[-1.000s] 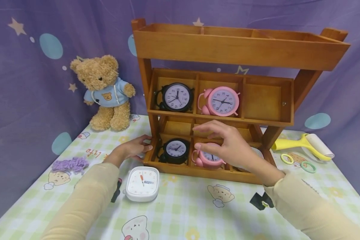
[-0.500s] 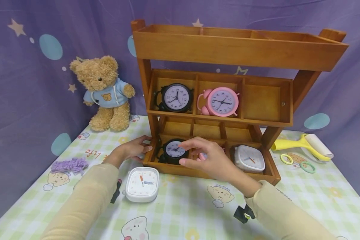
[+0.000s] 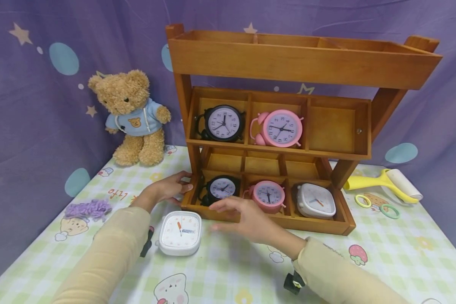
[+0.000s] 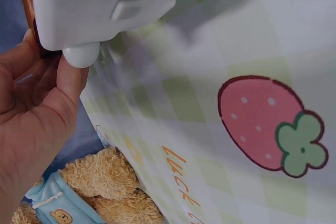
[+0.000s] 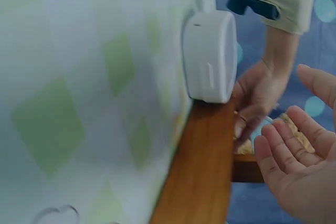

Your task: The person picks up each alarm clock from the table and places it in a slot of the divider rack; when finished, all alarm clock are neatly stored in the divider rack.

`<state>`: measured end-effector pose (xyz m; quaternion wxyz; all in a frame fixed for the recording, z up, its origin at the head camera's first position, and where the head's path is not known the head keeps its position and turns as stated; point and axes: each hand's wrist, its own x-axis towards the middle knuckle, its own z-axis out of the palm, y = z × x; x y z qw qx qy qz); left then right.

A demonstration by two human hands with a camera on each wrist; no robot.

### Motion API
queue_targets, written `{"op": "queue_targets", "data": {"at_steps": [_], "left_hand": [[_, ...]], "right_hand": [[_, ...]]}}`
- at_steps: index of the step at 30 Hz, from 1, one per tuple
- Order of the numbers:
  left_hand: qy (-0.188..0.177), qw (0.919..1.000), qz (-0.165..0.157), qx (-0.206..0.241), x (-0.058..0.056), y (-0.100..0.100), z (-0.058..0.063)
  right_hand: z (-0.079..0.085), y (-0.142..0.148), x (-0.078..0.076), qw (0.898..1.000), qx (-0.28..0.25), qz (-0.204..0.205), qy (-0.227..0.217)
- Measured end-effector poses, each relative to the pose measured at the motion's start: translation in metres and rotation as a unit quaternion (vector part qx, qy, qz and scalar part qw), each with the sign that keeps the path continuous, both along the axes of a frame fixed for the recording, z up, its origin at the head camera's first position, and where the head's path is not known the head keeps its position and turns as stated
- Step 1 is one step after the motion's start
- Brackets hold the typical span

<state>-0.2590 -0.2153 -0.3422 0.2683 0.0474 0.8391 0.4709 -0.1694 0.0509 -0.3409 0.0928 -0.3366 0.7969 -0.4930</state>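
My left hand (image 3: 171, 188) grips the lower left side of a wooden tiered shelf (image 3: 304, 67), its thumb at the front corner. Off the shelf, a white square alarm clock (image 3: 180, 232) lies face up on the cloth just right of that forearm. My right hand (image 3: 247, 219) hovers before the bottom tier with fingers apart and nothing held, fingertips pointing toward this white clock. Along the bottom tier sit a black alarm clock (image 3: 222, 188), a pink one (image 3: 269, 196) and a second white clock (image 3: 316, 201). Above them rest another black clock (image 3: 224, 122) and pink clock (image 3: 282, 128).
A teddy bear (image 3: 134, 116) in a blue hoodie stands at the back left, with a purple fuzzy band (image 3: 88, 209) nearer. Right of the shelf lie a yellow lint roller (image 3: 384, 183), a yellow ring (image 3: 362, 201) and a green ring (image 3: 389, 211).
My right hand has moved left and down from in front of the bottom tier's pink clock, uncovering it and the white clock there. The left hand has stayed on the shelf.
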Motion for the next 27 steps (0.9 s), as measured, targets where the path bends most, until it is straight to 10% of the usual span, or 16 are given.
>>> {"op": "queue_targets", "data": {"at_steps": [27], "left_hand": [[-0.005, 0.9999, 0.000, -0.009, 0.000, -0.001, 0.003]], "right_hand": [[-0.023, -0.058, 0.005, 0.982, 0.178, -0.021, 0.053]]}}
